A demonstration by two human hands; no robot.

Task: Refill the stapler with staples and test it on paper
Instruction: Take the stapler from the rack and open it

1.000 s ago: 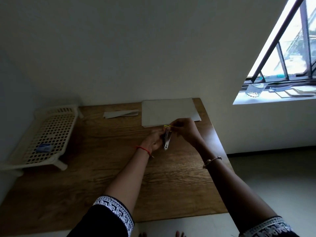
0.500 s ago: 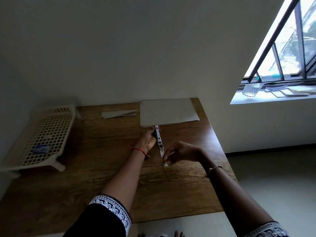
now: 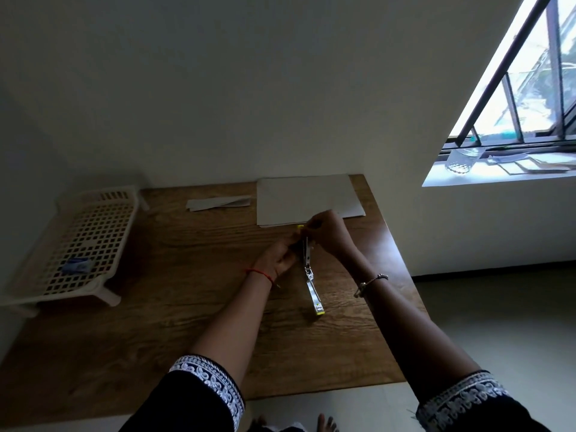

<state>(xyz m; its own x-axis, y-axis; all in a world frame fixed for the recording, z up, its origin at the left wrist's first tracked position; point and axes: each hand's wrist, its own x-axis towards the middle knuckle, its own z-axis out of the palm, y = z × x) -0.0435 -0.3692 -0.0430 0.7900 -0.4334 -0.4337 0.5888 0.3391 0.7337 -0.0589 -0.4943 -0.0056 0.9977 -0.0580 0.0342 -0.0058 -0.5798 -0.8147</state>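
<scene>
A small metal stapler (image 3: 307, 257) with yellow ends lies on the wooden table (image 3: 156, 307). Its long metal pusher (image 3: 314, 296) with a yellow tip is pulled out toward me. My left hand (image 3: 277, 260) grips the stapler's body from the left. My right hand (image 3: 327, 233) pinches at the stapler's far yellow end with its fingers closed on it. Whether staples are between those fingers is hidden. A stack of white paper (image 3: 307, 196) lies just beyond the hands at the table's back edge.
A folded paper strip (image 3: 218, 203) lies at the back, left of the stack. A cream plastic rack (image 3: 81, 244) stands at the table's left with a small blue box (image 3: 76, 265) on it. The table's right edge drops to the floor; a window sill is at right.
My right hand went from the stapler's top down to the near end, drawing the pusher out, then returned to the far yellow end. The pusher now lies extended toward me.
</scene>
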